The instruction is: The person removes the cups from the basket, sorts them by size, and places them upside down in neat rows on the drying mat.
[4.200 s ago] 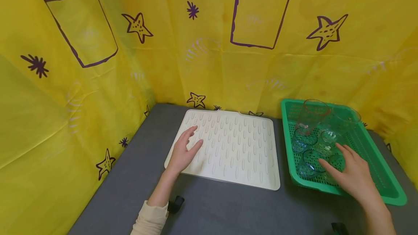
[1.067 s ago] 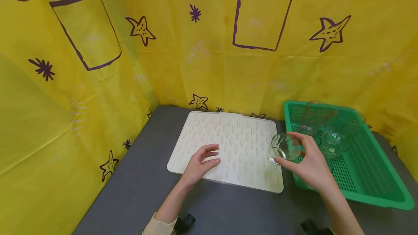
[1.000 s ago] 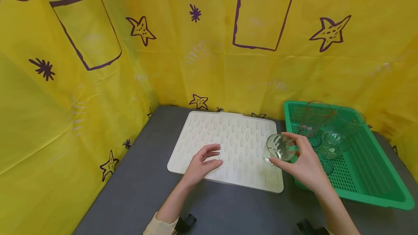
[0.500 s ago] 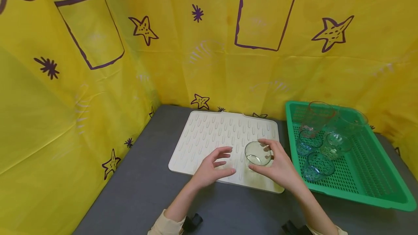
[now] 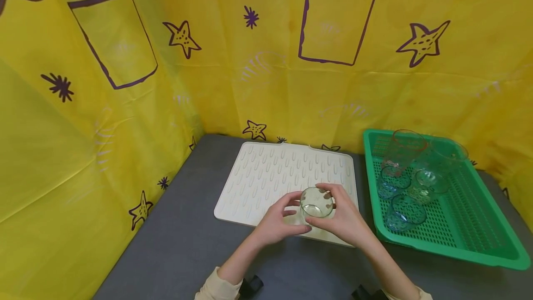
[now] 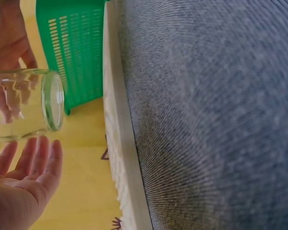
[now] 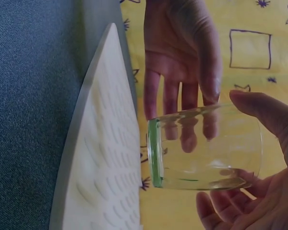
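Observation:
A clear, faintly green drinking glass (image 5: 316, 203) is held upright above the front part of a white ridged mat (image 5: 266, 175). My right hand (image 5: 343, 216) grips it from the right side, thumb in front and fingers behind; the right wrist view shows the glass (image 7: 206, 153) between thumb and fingers, its thick base over the mat. From the left, my left hand (image 5: 278, 222) reaches up to the glass with its fingers relaxed. In the left wrist view the left fingertips (image 6: 41, 148) are right at the glass's side.
A green perforated basket (image 5: 495, 240) stands right of the mat. In it are two blue-tinted glasses, a nearer one (image 5: 404, 214) and a farther one (image 5: 393, 182), a tall red-rimmed glass (image 5: 401, 149) and other clear glassware. Yellow patterned cloth (image 5: 266, 91) hangs behind the dark grey table (image 5: 166, 253).
My right hand took the clear glass out of the basket and carried it left over the mat. My left hand moved right, up to the glass.

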Motion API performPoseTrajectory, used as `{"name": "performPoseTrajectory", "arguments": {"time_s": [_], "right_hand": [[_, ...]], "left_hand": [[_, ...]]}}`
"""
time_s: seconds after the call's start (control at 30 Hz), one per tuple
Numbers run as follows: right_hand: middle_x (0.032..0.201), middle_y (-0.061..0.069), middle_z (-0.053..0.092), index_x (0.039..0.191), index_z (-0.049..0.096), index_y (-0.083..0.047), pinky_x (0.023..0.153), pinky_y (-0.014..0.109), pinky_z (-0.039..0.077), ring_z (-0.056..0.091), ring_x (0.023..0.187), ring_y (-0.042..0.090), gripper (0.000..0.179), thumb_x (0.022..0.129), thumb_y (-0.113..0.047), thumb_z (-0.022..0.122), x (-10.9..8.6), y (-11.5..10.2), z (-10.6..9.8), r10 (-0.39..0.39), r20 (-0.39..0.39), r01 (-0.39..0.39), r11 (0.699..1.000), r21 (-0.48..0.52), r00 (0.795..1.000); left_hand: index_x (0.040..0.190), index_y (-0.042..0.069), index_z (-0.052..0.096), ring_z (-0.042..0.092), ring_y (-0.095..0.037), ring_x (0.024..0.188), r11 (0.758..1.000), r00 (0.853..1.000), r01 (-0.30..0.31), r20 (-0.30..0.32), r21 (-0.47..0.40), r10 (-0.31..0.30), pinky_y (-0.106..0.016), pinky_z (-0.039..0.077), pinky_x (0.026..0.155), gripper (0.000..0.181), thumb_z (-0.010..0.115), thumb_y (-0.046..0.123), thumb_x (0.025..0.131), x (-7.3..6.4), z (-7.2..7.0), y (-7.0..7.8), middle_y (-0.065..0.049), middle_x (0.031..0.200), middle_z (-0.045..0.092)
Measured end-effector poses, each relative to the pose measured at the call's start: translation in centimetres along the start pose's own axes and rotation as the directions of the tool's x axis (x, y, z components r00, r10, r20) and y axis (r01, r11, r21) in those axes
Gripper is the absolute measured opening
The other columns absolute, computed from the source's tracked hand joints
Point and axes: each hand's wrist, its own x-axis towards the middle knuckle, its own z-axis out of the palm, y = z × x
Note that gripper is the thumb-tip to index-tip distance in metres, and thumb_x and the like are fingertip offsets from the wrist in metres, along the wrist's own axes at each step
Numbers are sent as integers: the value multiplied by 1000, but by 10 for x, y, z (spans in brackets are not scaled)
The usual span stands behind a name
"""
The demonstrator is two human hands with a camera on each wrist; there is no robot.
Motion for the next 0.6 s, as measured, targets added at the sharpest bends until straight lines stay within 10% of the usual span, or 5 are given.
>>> {"name": "performPoseTrajectory", "arguments": {"time_s": [0.6], "right_hand": [[130,7,49,139,45,-18,90,47,48,50,116,27,88,66,-33,91,-3,1,11,-14,50,9,995,101,999]], "left_hand": [[142,13,46,54,-24,120,994,995,-72,-69,79,77,-40,49,94,75,83,13,77,0,3,-6,-15,132,56]]}}
